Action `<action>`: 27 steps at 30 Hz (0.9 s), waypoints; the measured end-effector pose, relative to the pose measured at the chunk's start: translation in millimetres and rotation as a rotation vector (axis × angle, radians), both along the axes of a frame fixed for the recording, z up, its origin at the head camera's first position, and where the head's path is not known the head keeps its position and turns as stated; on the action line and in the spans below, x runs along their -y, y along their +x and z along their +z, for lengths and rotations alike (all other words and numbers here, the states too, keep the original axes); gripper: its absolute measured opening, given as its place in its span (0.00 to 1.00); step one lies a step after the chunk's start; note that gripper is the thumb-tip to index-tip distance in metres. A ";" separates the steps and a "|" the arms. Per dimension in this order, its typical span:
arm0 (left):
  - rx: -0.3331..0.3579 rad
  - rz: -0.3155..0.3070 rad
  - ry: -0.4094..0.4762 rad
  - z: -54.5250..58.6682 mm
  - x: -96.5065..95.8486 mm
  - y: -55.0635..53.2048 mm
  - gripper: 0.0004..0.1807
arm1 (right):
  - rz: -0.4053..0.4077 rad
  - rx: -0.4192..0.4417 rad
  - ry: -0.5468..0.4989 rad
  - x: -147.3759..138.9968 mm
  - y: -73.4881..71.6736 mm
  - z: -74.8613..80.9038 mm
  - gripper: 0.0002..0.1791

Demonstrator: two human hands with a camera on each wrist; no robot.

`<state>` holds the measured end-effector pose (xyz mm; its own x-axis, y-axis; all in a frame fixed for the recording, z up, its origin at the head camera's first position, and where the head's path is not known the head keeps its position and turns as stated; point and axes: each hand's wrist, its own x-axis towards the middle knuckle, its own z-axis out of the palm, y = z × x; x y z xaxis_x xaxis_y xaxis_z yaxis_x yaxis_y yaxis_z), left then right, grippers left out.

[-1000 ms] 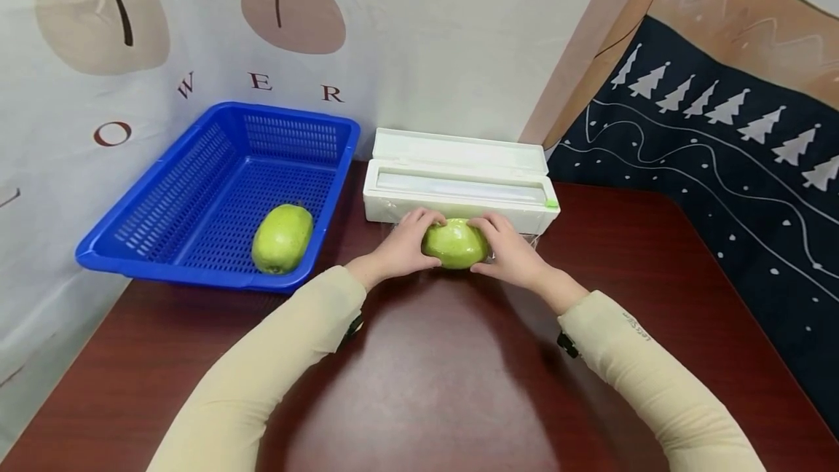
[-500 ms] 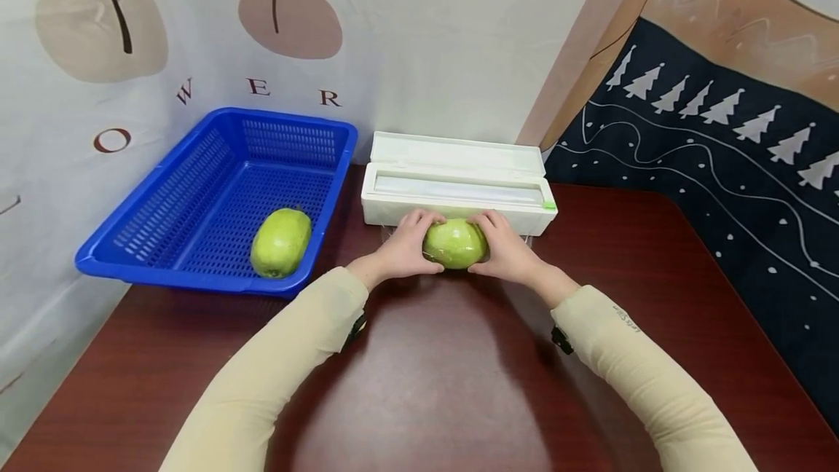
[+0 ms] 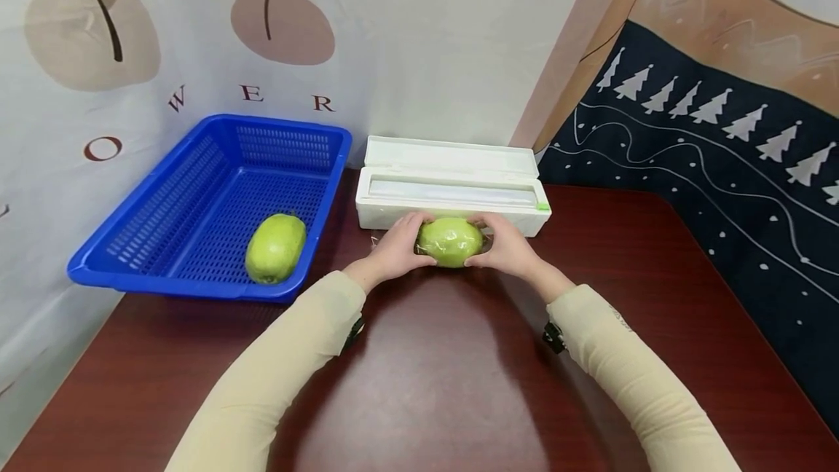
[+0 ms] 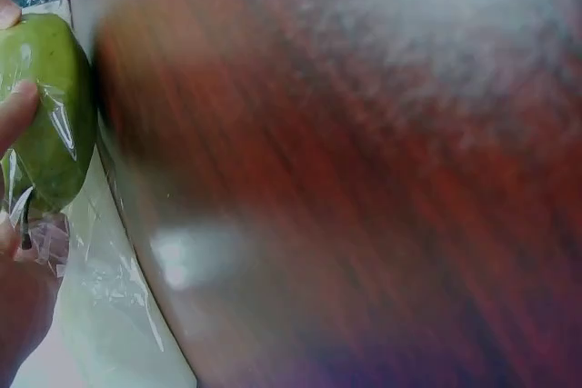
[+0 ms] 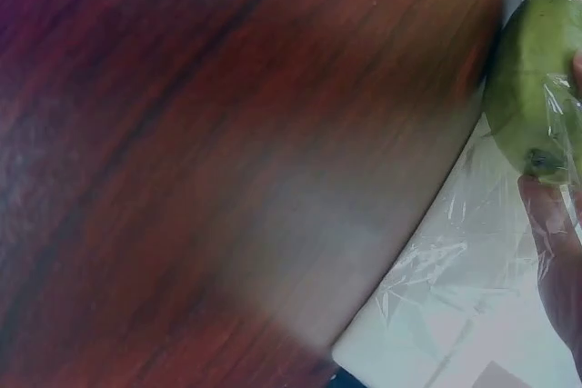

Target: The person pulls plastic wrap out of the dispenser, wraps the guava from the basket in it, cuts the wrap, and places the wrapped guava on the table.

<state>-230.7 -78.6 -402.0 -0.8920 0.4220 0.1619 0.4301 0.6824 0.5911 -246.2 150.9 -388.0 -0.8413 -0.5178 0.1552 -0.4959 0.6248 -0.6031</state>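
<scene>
A green pear [image 3: 450, 242] lies on its side in clear cling film, just in front of the dispenser. My left hand [image 3: 398, 245] grips its left end, thumb nearest me. My right hand [image 3: 507, 246] holds the right end the same way. In the left wrist view a dark stem [image 4: 25, 230] sticks out at the pear's end, with crumpled film around it. The right wrist view shows loose cling film [image 5: 427, 270] over the dispenser's front. Behind the pear stands the white cling film dispenser [image 3: 387, 215], lid raised. Parts of the fingers behind the pear are hidden.
To the left, a blue plastic basket [image 3: 177, 284] holds another green pear [image 3: 276, 248]. The dispenser has a green slider [image 3: 542, 207] at its right end. A printed cloth [image 3: 419, 35] hangs behind the dark red wooden table [image 3: 432, 370].
Both hands keep their grip on the pear, which stays close to the dispenser. Film seen earlier beside the right hand is no longer visible there. The head view has shifted slightly.
</scene>
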 end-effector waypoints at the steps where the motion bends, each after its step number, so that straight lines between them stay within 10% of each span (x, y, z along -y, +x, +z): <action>1: 0.003 -0.006 0.003 0.3 1.1 -0.7 0.38 | 0.007 0.007 -0.005 0.1 -0.1 0.1 0.39; 14: 0.073 -0.032 0.061 5.6 9.4 -8.1 0.36 | 0.049 -0.132 0.177 7.6 -1.4 -1.7 0.47; 27: 0.171 -0.023 0.026 7.1 7.3 -9.1 0.36 | 0.012 0.102 -0.118 -1.9 -8.6 -7.1 0.44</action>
